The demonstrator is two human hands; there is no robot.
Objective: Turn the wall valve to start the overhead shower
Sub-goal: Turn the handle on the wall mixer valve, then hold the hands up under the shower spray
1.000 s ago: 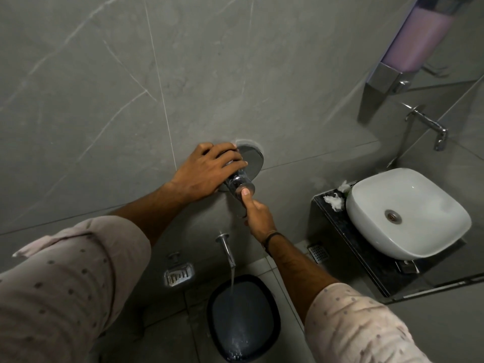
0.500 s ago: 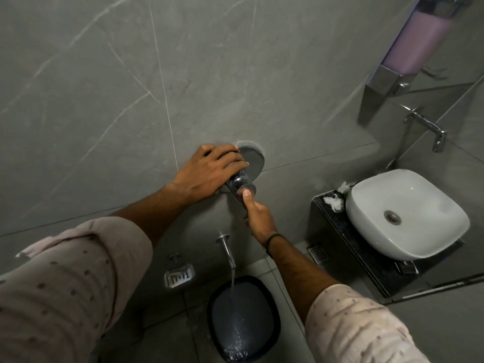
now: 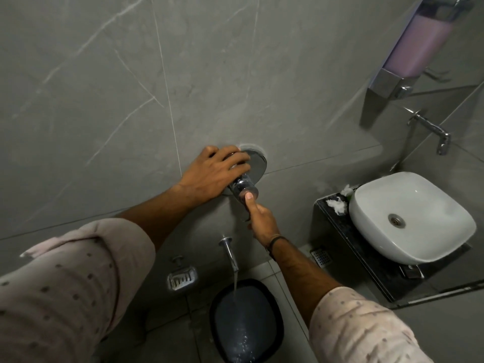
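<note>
- It was a bathroom, walled in grey marble-look tile (image 3: 110,82).
- A white basin (image 3: 411,218) sat on a dark counter (image 3: 337,231).
- Above the basin hung a soap dispenser (image 3: 416,45); left of it, a wall spout (image 3: 230,254) ran water.

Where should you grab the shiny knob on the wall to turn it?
Grab the valve knob around its round chrome barrel, coming from the left side along the wall as the left hand does, fingers curled over the top. It sticks straight out from its round wall plate, so a wrap-around grip probably twists best. The right hand only presses a thumb on its end.
</note>
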